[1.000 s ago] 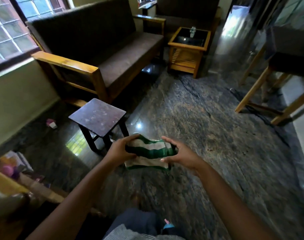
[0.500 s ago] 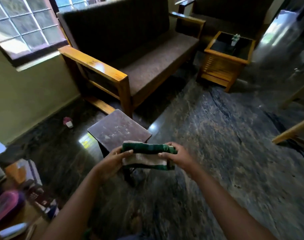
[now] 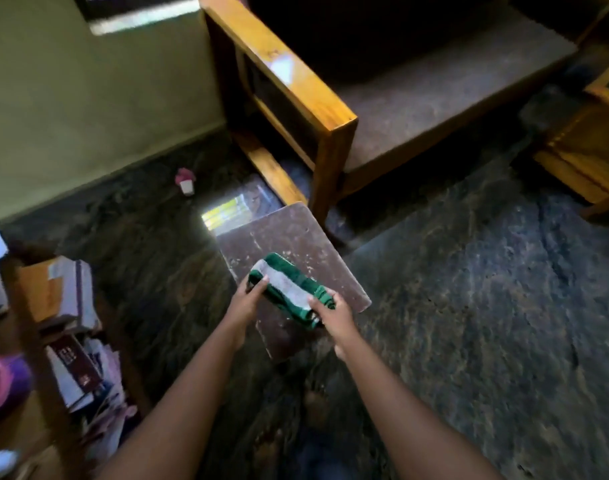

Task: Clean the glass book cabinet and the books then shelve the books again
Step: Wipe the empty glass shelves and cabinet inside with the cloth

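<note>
The dark stone floor fills most of the room. A sofa with a brown seat and a glossy wooden armrest stands at its far side, against the pale wall. A wooden side table shows at the right edge. A low stool with a scuffed brown top sits just in front of the sofa's arm post. Books lie heaped along the floor's left edge, some stacked, some leaning. Over the near half of the stool top a folded green-and-white cloth is held between two hands. The left hand pinches its left end and the right hand grips its right end. Whether the cloth touches the stool I can't tell. A small pink-and-white object lies by the wall.
</note>
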Motion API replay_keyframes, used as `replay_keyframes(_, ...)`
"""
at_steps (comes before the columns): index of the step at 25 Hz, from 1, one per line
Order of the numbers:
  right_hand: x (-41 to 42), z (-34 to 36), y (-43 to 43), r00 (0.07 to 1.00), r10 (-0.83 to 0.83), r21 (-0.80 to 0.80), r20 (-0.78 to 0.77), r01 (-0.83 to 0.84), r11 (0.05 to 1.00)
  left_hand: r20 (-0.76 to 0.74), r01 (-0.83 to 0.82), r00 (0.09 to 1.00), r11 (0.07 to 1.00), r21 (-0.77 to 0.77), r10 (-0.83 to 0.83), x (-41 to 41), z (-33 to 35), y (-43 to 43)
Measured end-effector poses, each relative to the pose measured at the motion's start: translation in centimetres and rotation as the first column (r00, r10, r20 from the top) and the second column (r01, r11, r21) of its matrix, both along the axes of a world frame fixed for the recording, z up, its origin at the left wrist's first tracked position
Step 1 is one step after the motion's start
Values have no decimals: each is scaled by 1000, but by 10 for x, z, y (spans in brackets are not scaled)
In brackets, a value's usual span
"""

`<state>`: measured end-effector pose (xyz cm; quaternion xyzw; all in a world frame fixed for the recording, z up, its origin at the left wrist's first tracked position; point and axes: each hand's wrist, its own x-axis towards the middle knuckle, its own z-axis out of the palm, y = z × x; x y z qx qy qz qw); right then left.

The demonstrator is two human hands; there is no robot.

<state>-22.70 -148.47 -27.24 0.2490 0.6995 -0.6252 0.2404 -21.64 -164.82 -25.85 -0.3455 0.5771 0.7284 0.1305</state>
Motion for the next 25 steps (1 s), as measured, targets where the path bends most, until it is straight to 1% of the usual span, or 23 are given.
replay_keyframes(1,-4,-15,-1,992,117,187,55,-125,974,55,14,998,998,-61,-11,0,-17,-3)
replay_keyframes(2,-7,-31,1,967,231,349,110,-255,902,127,25,992,994,-111,-11,1,-35,-6)
replay_keyframes(3,-11,-40,3,939,321,456,125,-341,822,206,32,979,988,-148,-1,3,-50,-8)
replay_keyframes(4,-17,-47,7,924,371,507,92,-364,781,280,17,960,987,-161,29,4,-62,-8)
replay_keyframes(5,-28,-51,11,922,387,520,25,-343,782,332,-15,941,987,-163,69,3,-73,-8)
replay_keyframes(7,-57,-54,19,919,384,550,-92,-275,789,381,-116,911,985,-128,157,-4,-91,-5)
replay_keyframes(9,-79,-59,26,923,357,579,-143,-215,787,361,-193,910,979,-72,206,-6,-103,4)
replay_keyframes(10,-87,-66,28,934,329,584,-140,-191,789,342,-236,908,970,-61,242,-8,-108,10)
replay_keyframes(12,-101,-81,29,956,279,574,-91,-179,799,308,-351,886,935,-43,347,-12,-116,16)
replay_keyframes(13,-109,-87,29,966,253,567,-47,-182,803,295,-382,878,923,-39,376,-15,-117,16)
replay_keyframes(15,-126,-93,33,965,250,575,85,-252,778,305,-403,868,915,-25,391,-20,-117,14)
replay_keyframes(17,-134,-90,41,932,288,507,220,-362,783,328,-395,870,918,18,368,-16,-113,8)
replay_keyframes(18,-131,-89,46,927,297,468,231,-374,801,335,-406,869,911,68,363,-13,-109,7)
replay_keyframes(20,-108,-83,56,947,245,427,210,-314,848,348,-429,861,898,102,372,0,-99,10)
replay_keyframes(22,-75,-75,64,976,119,416,181,-186,890,340,-434,859,896,89,382,11,-84,16)
replay_keyframes(25,-23,-53,84,986,-32,430,164,-42,902,339,-383,882,917,107,329,30,-55,35)
